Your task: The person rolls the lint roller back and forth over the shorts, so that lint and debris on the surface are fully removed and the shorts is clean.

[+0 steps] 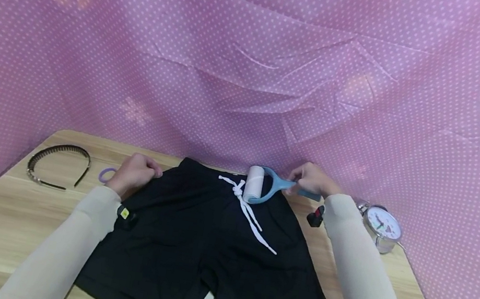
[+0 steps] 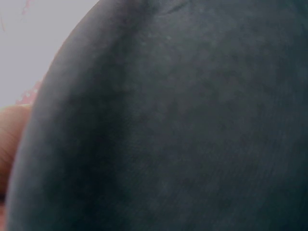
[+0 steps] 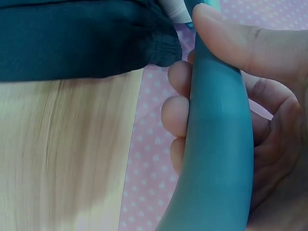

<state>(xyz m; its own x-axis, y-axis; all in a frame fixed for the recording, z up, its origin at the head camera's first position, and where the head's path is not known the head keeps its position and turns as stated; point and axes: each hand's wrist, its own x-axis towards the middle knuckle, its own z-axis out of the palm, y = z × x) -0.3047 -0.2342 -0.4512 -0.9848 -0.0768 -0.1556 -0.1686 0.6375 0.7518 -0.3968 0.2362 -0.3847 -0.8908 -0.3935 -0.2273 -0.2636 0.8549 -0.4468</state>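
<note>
Black shorts (image 1: pixel 169 233) with a white drawstring (image 1: pixel 252 220) lie spread on the table, waistband toward the back. My right hand (image 1: pixel 308 179) grips the blue handle (image 3: pixel 219 125) of a lint roller (image 1: pixel 254 184), fingers and thumb wrapped round it. The roller's white cylinder lies over the waistband beside the drawstring bow. At the left side of the shorts my left hand (image 1: pixel 136 173) has its fingers curled on the fabric's edge. Dark cloth (image 2: pixel 183 120) fills most of the left wrist view, hiding all but a bit of that hand at the left.
On the left of the wooden table (image 1: pixel 8 222) lie a dark headband (image 1: pixel 61 147) and a purple ring (image 1: pixel 106 175), the latter beside my left hand. A round alarm clock (image 1: pixel 382 226) stands at the right, beyond my right forearm. Pink dotted cloth (image 1: pixel 254 67) hangs behind and around the table.
</note>
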